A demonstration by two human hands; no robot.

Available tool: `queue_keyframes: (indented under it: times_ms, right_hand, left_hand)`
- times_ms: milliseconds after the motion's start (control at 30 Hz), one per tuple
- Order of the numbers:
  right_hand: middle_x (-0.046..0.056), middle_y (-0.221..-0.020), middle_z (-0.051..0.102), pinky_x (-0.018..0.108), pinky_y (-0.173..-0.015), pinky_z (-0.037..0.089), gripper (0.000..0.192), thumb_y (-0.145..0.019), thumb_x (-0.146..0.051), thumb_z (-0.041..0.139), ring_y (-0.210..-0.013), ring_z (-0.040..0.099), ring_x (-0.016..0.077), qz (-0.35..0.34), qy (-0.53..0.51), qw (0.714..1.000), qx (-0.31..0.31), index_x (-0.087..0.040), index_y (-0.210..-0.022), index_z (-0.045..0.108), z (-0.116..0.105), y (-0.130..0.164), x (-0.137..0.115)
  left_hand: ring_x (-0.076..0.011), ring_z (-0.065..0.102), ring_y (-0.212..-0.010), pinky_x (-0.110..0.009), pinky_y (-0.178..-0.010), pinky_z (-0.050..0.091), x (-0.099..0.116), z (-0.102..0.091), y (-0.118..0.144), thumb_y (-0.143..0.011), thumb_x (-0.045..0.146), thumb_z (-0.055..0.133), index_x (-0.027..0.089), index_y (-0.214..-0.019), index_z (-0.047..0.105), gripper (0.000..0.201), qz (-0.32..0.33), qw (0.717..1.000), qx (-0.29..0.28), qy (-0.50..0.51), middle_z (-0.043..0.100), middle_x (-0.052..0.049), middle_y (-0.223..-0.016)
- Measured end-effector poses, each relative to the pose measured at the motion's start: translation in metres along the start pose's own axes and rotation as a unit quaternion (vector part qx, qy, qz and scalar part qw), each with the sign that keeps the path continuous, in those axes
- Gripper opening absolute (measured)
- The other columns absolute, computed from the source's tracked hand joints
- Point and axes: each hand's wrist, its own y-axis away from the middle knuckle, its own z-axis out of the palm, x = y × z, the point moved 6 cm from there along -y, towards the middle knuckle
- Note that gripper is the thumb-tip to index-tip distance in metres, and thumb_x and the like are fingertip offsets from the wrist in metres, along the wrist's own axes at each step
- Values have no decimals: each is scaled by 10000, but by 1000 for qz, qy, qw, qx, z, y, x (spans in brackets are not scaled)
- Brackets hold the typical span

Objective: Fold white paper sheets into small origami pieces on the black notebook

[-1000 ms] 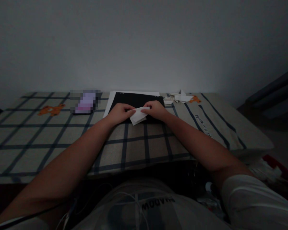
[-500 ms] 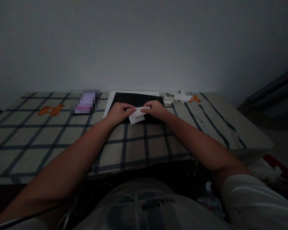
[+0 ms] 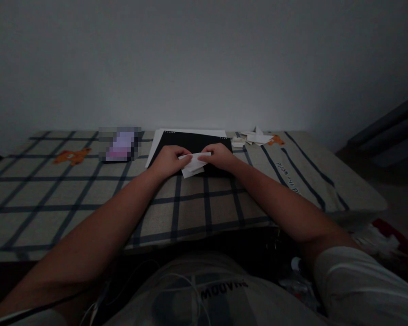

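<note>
A small folded piece of white paper [image 3: 194,165] is stretched between my two hands, over the front part of a black sheet or folder [image 3: 193,139]. My left hand [image 3: 169,160] pinches its left end between thumb and fingers. On the other side, my right hand [image 3: 221,155] grips the right end the same way. A lower flap of the paper hangs toward me, below my thumbs. White sheets [image 3: 153,146] stick out from under the black one at the left and back.
Folded white paper pieces [image 3: 257,136] lie at the back right. A blurred-out phone [image 3: 121,144] lies at the left. A checked cloth [image 3: 98,190] covers the table, which meets a grey wall [image 3: 204,68]. Clutter, including a red item [image 3: 391,231], sits below the right edge.
The paper has shifted and tilted very slightly between my fingers, and its lower flap sits closer under the upper part. Both hands stay in nearly the same place.
</note>
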Motion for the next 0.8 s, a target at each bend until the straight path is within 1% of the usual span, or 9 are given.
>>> queue_keyframes:
  times_ms: [100, 167, 233, 300, 400, 500, 600, 700, 800]
  right_hand:
    - [38, -794, 696, 267, -662, 405, 196, -786, -307, 684, -726, 581, 155, 0, -33, 999, -2, -134, -845, 754, 2, 1, -1]
    - [46, -813, 704, 265, -654, 411, 231, -804, -339, 676, -733, 588, 157, -3, -52, 999, -5, -132, -871, 752, 4, 2, -3]
    - [50, -798, 703, 264, -640, 404, 285, -820, -395, 674, -724, 585, 157, -11, -53, 999, -8, -126, -869, 754, 5, 4, -6]
    - [51, -783, 702, 264, -632, 396, 300, -828, -401, 667, -717, 582, 154, -22, -44, 999, -14, -117, -859, 758, 5, 5, -10]
    - [50, -793, 712, 260, -639, 403, 244, -818, -311, 643, -722, 594, 153, -31, -39, 999, -15, -110, -883, 765, 5, 6, -14]
    - [50, -810, 726, 261, -660, 426, 223, -783, -237, 632, -740, 612, 162, -31, -38, 999, -2, -111, -904, 771, 3, 5, -15]
    - [54, -842, 739, 267, -687, 453, 246, -741, -169, 608, -761, 628, 169, -14, -48, 999, 4, -117, -914, 774, 1, 4, -13]
    - [53, -848, 741, 271, -688, 468, 277, -702, -131, 585, -748, 625, 168, 7, -57, 998, 0, -124, -908, 770, 1, 3, -11]
    - [57, -854, 738, 277, -693, 473, 311, -668, -112, 568, -742, 617, 169, 9, -55, 998, -1, -122, -909, 764, 0, 2, -11]
  left_hand:
    - [-202, 659, -719, -303, -665, 496, 5, -1, 2, -805, 430, 632, 161, -848, 798, 319, 4, 1000, 5, -4, 756, -66, -802]
    - [-202, 660, -716, -303, -662, 495, 10, -1, 3, -810, 430, 634, 161, -838, 797, 315, 11, 1000, 4, -3, 753, -66, -790]
    - [-201, 666, -727, -305, -680, 501, 14, 0, 4, -819, 421, 632, 163, -843, 799, 308, 27, 1000, -1, -3, 754, -66, -796]
    - [-200, 674, -743, -307, -708, 512, 17, 1, 4, -821, 405, 632, 168, -845, 802, 292, 42, 999, -6, -8, 759, -65, -809]
    - [-199, 676, -744, -309, -713, 517, 17, 0, 4, -813, 396, 637, 169, -837, 800, 280, 39, 999, 2, -11, 765, -62, -818]
    - [-198, 671, -736, -309, -696, 510, 15, -2, 3, -809, 405, 641, 168, -845, 799, 288, 30, 999, 16, -12, 770, -61, -830]
    - [-196, 666, -736, -307, -681, 496, 15, -4, 3, -813, 411, 635, 165, -852, 797, 296, 33, 999, 26, -6, 768, -65, -836]
    - [-192, 655, -725, -306, -667, 481, 14, -3, 3, -814, 411, 634, 166, -852, 794, 295, 30, 999, 21, 0, 758, -64, -821]
    - [-181, 630, -693, -298, -644, 465, 13, -2, 2, -805, 415, 642, 168, -845, 787, 290, 19, 1000, 18, 4, 745, -57, -794]
